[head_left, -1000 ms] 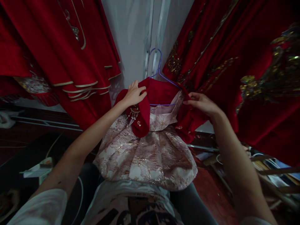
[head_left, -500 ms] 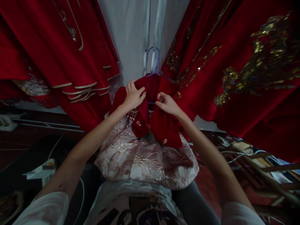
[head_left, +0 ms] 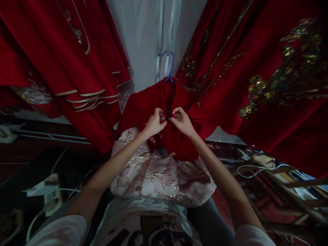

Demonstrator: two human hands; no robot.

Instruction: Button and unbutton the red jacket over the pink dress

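A red jacket (head_left: 143,106) with small beaded flower ornaments hangs in front of me on a purple hanger (head_left: 171,68). At its front opening, my left hand (head_left: 155,122) pinches the left edge just below the collar. Close beside it, my right hand (head_left: 182,120) pinches the opposite edge, and the fingertips of both hands almost meet. Whatever small fastening may lie between the fingers is hidden. Below the jacket, a shiny pale pink brocade skirt (head_left: 156,174) spreads over my lap.
Red garments with cream piping (head_left: 99,68) hang at the left, and one with gold sequins (head_left: 289,65) at the right. A power strip (head_left: 53,194) with white cables lies at lower left. Wooden bars (head_left: 284,191) and clutter stand at lower right.
My left hand has moved from the jacket's shoulder and collar down and right to the front edge. My right hand stays near the opening. The two front edges are closer together.
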